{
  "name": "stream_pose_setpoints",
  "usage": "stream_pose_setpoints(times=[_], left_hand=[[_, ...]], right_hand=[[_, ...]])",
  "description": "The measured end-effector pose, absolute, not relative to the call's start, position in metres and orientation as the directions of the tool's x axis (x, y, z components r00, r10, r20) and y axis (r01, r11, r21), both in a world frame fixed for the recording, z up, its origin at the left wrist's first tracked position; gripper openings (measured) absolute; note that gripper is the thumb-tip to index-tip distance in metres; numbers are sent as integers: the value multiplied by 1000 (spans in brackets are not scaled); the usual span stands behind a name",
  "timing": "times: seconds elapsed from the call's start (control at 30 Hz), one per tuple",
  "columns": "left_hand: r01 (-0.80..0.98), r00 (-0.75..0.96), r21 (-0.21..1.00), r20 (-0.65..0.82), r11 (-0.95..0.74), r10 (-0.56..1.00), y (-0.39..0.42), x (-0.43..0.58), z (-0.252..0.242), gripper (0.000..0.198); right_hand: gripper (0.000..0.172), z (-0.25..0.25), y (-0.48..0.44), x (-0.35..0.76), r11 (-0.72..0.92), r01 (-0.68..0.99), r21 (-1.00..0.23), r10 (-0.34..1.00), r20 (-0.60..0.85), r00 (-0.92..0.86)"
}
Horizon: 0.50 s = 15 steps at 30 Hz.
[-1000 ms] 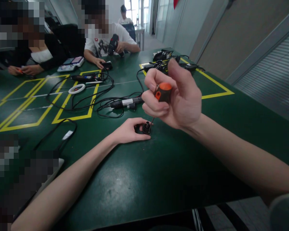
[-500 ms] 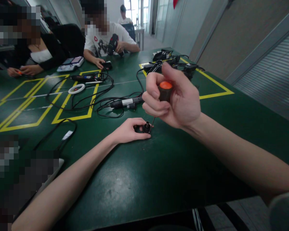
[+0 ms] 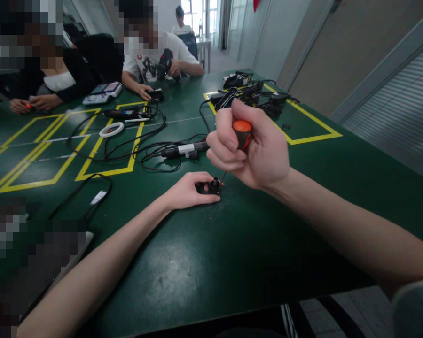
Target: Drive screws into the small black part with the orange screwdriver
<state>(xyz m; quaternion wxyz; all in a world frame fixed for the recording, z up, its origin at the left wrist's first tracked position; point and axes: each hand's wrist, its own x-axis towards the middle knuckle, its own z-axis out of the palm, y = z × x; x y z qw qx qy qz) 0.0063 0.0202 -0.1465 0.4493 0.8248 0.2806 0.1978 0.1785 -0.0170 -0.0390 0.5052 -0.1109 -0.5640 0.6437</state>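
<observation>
The black part sits between the left hand's thumb and fingers.

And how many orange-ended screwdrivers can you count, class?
1: the orange-ended screwdriver in the wearer's right hand, pointing down at the black part in the left hand. Something orange held by the far-left co-worker is too small to identify; others may be hidden.

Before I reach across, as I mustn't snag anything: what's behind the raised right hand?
Beyond the right hand, black cables lie tangled on the table, partly within yellow tape. The hand covers part of that taped area, so whatever lies there cannot be seen.
</observation>
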Motion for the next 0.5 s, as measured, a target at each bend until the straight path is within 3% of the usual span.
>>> stream_pose_setpoints(times=[0.13,0.2,0.33,0.5], left_hand=[[290,757,851,77,-439,649,20,5,-149,38],[295,755,845,79,-445,651,21,5,-149,38],[294,750,854,71,-429,657,20,6,-148,40],[289,747,869,57,-401,662,18,7,-146,40]], right_hand=[[30,-39,-20,180,131,-534,-835,774,423,-471],[27,-39,-20,179,141,-544,-827,787,427,-445],[38,-41,-16,177,172,-546,-820,810,433,-396],[59,-39,-15,180,77,-529,-845,749,400,-528]])
